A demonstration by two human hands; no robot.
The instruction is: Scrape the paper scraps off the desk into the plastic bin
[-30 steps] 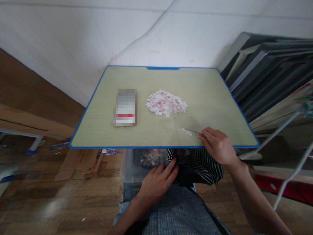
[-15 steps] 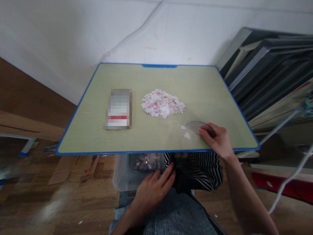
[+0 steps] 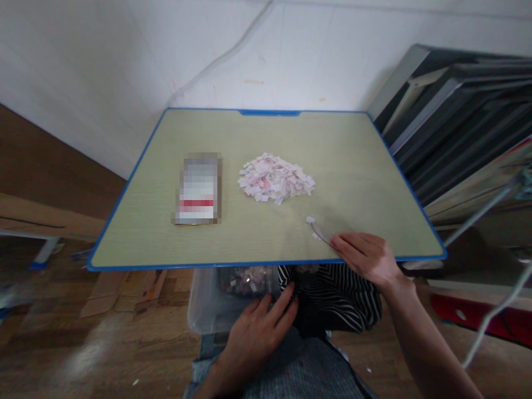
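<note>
In the head view my right hand (image 3: 366,257) pinches a clear curved piece of plastic, which looks like a protractor (image 3: 322,234), between thumb and fingers. It is tilted nearly edge-on above the front right of the table. Its far end is at a few small paper pieces (image 3: 310,220). A heap of small white and pink paper pieces (image 3: 274,178) lies mid-table. Below the front edge, my left hand (image 3: 264,324) has its thumb and forefinger closed at the rim of a black-and-white striped bag (image 3: 347,302), its other fingers by a clear plastic bin (image 3: 203,302).
A pixelated rectangular box (image 3: 197,188) lies left on the blue-edged table (image 3: 357,149). Loose paper bits (image 3: 245,280) are in the bin. Dark flat panels (image 3: 461,105) lean at the right. A white wall (image 3: 316,50) stands behind, with flattened cardboard (image 3: 106,291) on the floor.
My right hand has turned over and moved slightly toward me, tipping the protractor from nearly flat to edge-on. My left hand stays at the bag's rim. The view has shifted a little.
</note>
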